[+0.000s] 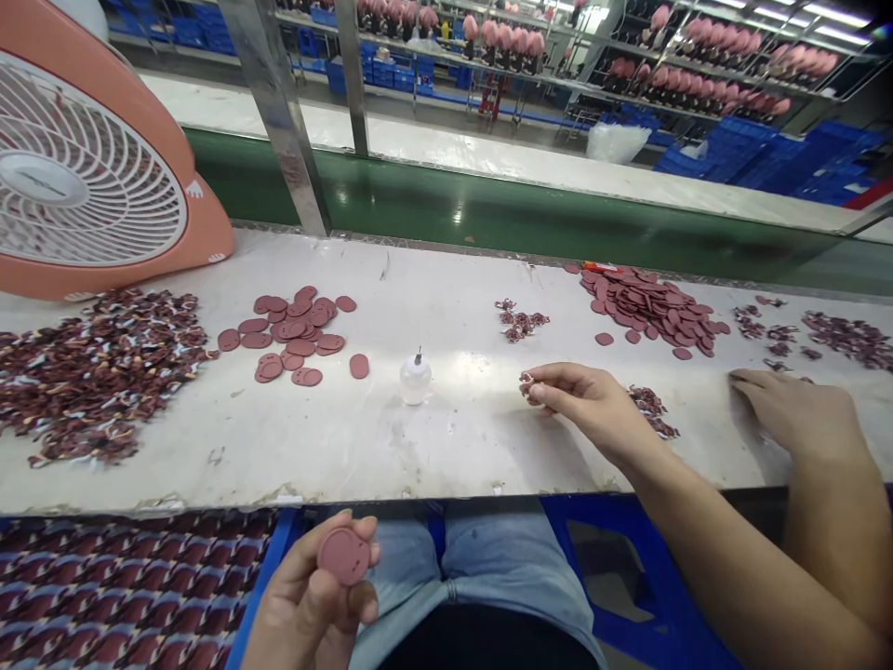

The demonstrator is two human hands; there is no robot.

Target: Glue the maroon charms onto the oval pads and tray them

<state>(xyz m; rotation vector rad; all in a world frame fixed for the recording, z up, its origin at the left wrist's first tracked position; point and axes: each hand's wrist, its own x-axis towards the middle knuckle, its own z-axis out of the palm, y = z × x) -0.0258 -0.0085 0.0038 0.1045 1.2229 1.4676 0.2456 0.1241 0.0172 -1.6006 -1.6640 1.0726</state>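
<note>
Maroon disc [341,556]: flat, roundish, small dark marks by right edge, face to camera, pinched in left hand [305,596] off the table's [446,456] near edge. Small maroon-and-white part [526,384]: irregular, detail unresolvable, in right hand's [590,400] fingertips over table.

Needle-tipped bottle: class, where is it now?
Head view: the bottle stands on the table, just left of centre, between the left disc pile and the right hand.
</note>
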